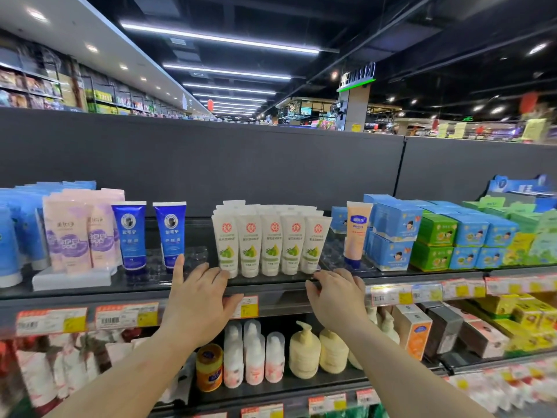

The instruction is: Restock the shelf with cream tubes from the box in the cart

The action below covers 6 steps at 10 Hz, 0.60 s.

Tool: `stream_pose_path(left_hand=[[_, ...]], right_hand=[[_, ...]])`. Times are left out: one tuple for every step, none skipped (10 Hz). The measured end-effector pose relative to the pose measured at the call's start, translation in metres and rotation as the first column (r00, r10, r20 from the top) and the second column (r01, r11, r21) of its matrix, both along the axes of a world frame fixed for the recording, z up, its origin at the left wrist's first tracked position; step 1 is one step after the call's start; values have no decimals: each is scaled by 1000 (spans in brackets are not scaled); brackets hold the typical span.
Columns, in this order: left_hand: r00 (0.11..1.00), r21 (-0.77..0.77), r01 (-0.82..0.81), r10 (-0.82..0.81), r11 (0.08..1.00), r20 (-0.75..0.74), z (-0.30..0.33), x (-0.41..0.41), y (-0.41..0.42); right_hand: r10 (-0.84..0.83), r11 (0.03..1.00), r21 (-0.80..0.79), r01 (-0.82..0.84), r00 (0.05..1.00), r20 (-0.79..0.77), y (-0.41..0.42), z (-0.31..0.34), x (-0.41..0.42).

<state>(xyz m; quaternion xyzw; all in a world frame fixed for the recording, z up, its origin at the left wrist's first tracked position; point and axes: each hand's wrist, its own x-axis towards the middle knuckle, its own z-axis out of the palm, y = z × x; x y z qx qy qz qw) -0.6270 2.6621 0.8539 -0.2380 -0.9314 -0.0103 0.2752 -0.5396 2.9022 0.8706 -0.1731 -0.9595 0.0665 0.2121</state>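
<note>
Several white cream tubes with red seals and green fruit prints stand cap-down in rows on the top shelf. My left hand lies open on the shelf's front edge, fingertips next to the leftmost white tube. My right hand rests at the shelf edge just below the rightmost tube, fingers loosely bent, holding nothing. The cart and box are out of view.
Two dark blue tubes and pink tubes stand left of the white ones. An orange tube and blue boxes stand to the right. Pump bottles and a yellow jar fill the lower shelf.
</note>
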Motion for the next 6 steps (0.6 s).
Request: stream_pose_path(left_hand=[[998, -24, 2, 0, 1000, 65, 4, 4, -4], [995, -7, 16, -15, 1000, 100, 7, 7, -6], [992, 13, 8, -9, 1000, 123, 6, 9, -11], [988, 21, -15, 11, 1000, 156, 4, 13, -19], [986, 64, -41, 31, 997, 161, 5, 17, -32], [982, 107, -78, 58, 991, 178, 6, 24, -48]], right_hand=[[-3, 1000, -9, 3, 1000, 5, 0, 1, -1], [-22, 999, -46, 22, 1000, -2, -2, 2, 0], [-35, 998, -50, 34, 999, -19, -5, 0, -2], [-43, 996, -71, 45, 999, 23, -8, 0, -3], [-53, 996, -72, 53, 999, 4, -14, 0, -1], [-59, 997, -59, 57, 998, -21, -26, 3, 0]])
